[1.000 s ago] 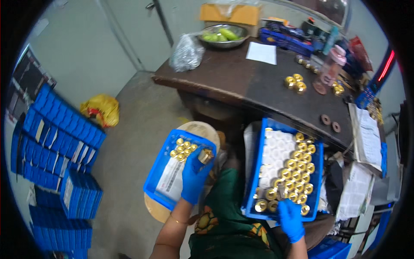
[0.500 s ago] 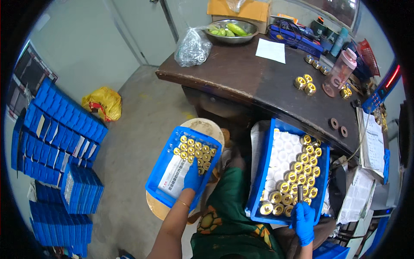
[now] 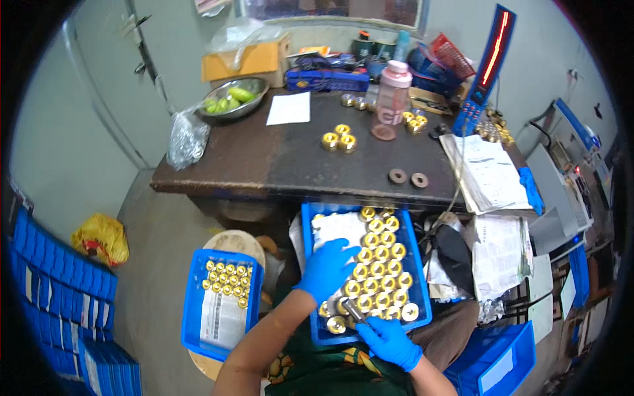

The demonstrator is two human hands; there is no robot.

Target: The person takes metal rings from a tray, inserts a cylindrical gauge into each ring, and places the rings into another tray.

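Gloved in blue, my left hand [image 3: 327, 269] hovers over the middle of a blue bin [image 3: 421, 290], fingers stretched out and nothing visible in them. Gold-and-silver metal rings [image 3: 377, 268] stand in rows across the bin's right and near parts. White material [image 3: 338, 228] covers its far left part. At the bin's near edge, my right hand [image 3: 391, 342], also gloved, grips a short metal rod [image 3: 354, 310] whose tip is at a ring. A smaller blue bin [image 3: 191, 323] to the left holds similar rings [image 3: 228, 278] and a printed white sheet [image 3: 223, 322].
The smaller bin rests on a round stool [image 3: 206, 363]. The dark desk [image 3: 244, 165] beyond carries loose rings [image 3: 339, 140], two brown discs [image 3: 408, 178], a pink bottle [image 3: 392, 99] and a metal bowl [image 3: 254, 92]. Blue bins [image 3: 59, 277] are stacked at far left; another blue bin [image 3: 502, 360] is at right.
My left hand has moved from the smaller bin to above the larger one. The rod in my right hand has tilted from upright down among the rings. The view has swung right.
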